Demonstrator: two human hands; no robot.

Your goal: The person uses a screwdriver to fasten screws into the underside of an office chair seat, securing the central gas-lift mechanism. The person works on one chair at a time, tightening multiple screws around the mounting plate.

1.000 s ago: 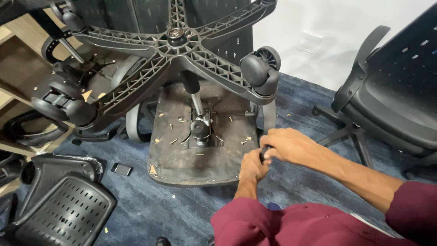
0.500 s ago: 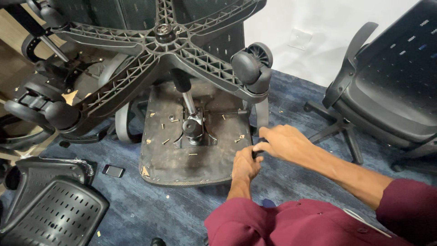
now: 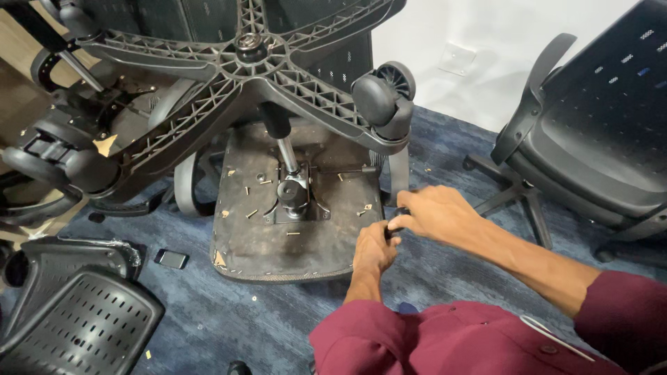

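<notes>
Both hands, left hand (image 3: 374, 251) and right hand (image 3: 432, 214), are closed together on a small dark part (image 3: 397, 221) at the upturned seat pan (image 3: 278, 243) edge. Fastening there seems in hand; a steady grip is called for next.

Blue-grey carpet floor (image 3: 208, 312) is pretty cluttered: an upturned office chair (image 3: 278, 208) is laid in the middle, a perforated black backrest panel (image 3: 76, 319) is dumped near left beside a small dark phone-like slab (image 3: 170, 259), and another chair (image 3: 590, 160) is parked far right.

- Black ribbed star base (image 3: 257, 76) and castor (image 3: 382, 97)
- Dusty brown-black seat underside (image 3: 278, 243)
- Mottled blue carpet (image 3: 208, 312)
- Maroon sleeves (image 3: 445, 344)
- White wall (image 3: 486, 42)
</notes>
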